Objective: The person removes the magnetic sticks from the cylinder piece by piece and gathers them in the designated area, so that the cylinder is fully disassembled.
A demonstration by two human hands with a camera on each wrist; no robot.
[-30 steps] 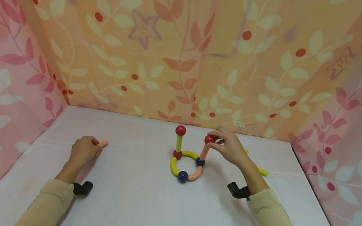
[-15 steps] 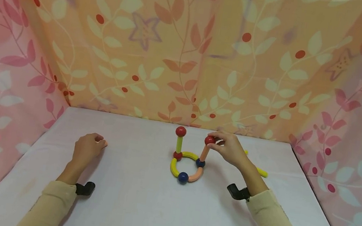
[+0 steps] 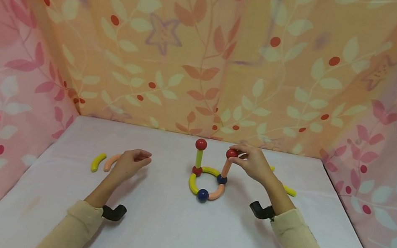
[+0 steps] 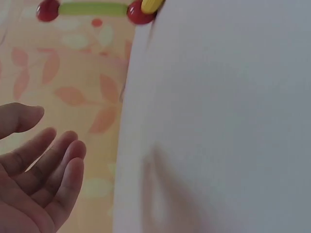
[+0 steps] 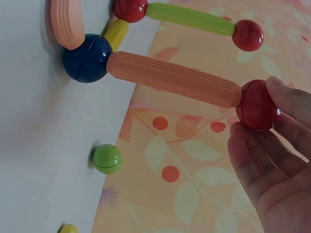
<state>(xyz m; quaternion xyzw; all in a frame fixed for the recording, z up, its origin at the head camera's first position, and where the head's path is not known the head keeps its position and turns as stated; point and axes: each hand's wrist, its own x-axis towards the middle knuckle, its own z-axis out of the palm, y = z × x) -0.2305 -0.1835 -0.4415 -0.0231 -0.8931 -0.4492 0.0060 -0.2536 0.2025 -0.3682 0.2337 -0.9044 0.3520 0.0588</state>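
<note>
My right hand (image 3: pixel 254 162) pinches a red ball (image 5: pixel 257 105) between thumb and fingers. That ball tops a leaning peach ribbed rod (image 5: pixel 175 79), whose lower end meets a dark blue ball (image 5: pixel 87 58). This ball belongs to a ring of curved yellow and peach rods, with another blue ball (image 3: pixel 202 195) at the front. On the ring's left, a green rod (image 3: pixel 199 158) stands on a red ball (image 3: pixel 197 171) and carries a second red ball (image 3: pixel 201 144). My left hand (image 3: pixel 127 166) is above the table left of the ring, fingers loosely bent, holding nothing.
A curved yellow rod (image 3: pixel 98 162) and a curved peach rod (image 3: pixel 111 162) lie left of my left hand. Beyond the right forearm is a partly hidden yellow rod (image 3: pixel 290 190). The right wrist view shows a loose green ball (image 5: pixel 107 158). Patterned cloth (image 3: pixel 200 56) walls the white table (image 3: pixel 167 234).
My left hand has moved right, away from the peach curved rod it was at, uncovering that rod and the yellow one. My right hand stays on the red ball.
</note>
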